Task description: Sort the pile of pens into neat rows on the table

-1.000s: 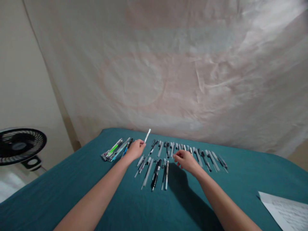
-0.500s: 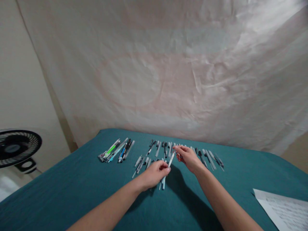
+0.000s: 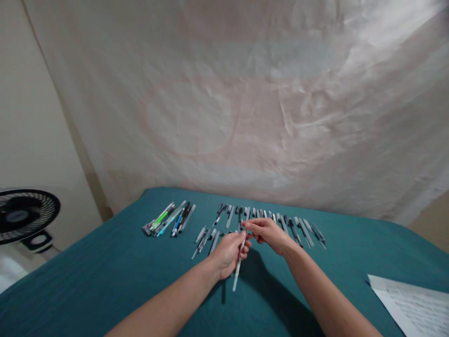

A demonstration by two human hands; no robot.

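Note:
My left hand (image 3: pixel 228 251) is closed round a white pen (image 3: pixel 237 270), which points down toward me above the teal table (image 3: pixel 105 276). My right hand (image 3: pixel 268 234) pinches the pen's far end, fingers pressed together. Both hands meet in front of a long row of pens (image 3: pixel 277 222) laid side by side. A nearer short row of pens (image 3: pixel 205 236) lies just left of my left hand. A separate bunch of pens (image 3: pixel 170 219), one green and one blue, lies further left.
A black fan (image 3: pixel 24 217) stands off the table's left side. A printed sheet of paper (image 3: pixel 414 304) lies at the table's right front. A wrinkled pale cloth (image 3: pixel 245 107) hangs behind the table.
My left hand came from the left bunch of pens to the middle and picked up a white pen. My right hand moved in and took hold of its far end.

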